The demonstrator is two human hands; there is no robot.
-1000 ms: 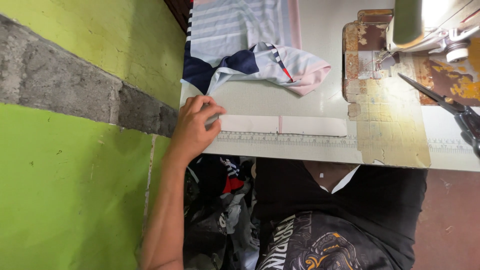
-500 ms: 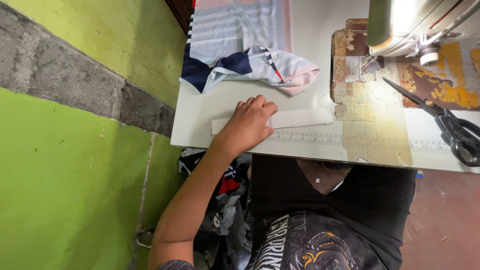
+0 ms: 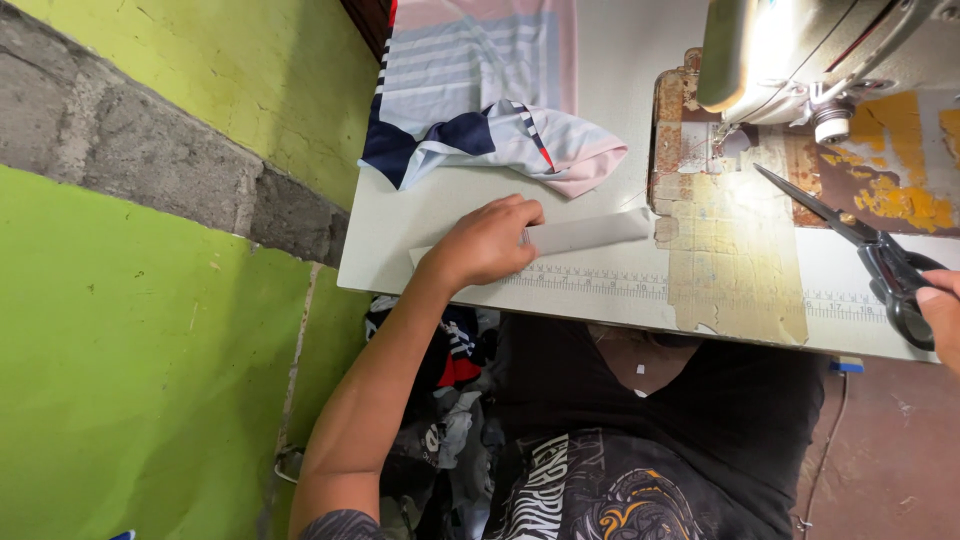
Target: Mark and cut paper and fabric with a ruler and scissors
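Striped folded cloth (image 3: 500, 110), sewing machine (image 3: 800, 50), green wall (image 3: 130, 350).

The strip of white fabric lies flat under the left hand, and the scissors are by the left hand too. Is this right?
Not quite. In the head view the left hand does press the strip, but the scissors lie by the right hand, at the table's other end.

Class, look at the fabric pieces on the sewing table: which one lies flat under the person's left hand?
The long, narrow pale strip, pressed flat by the left hand. The striped fabric and the crumpled navy-and-pink piece lie farther back, untouched.
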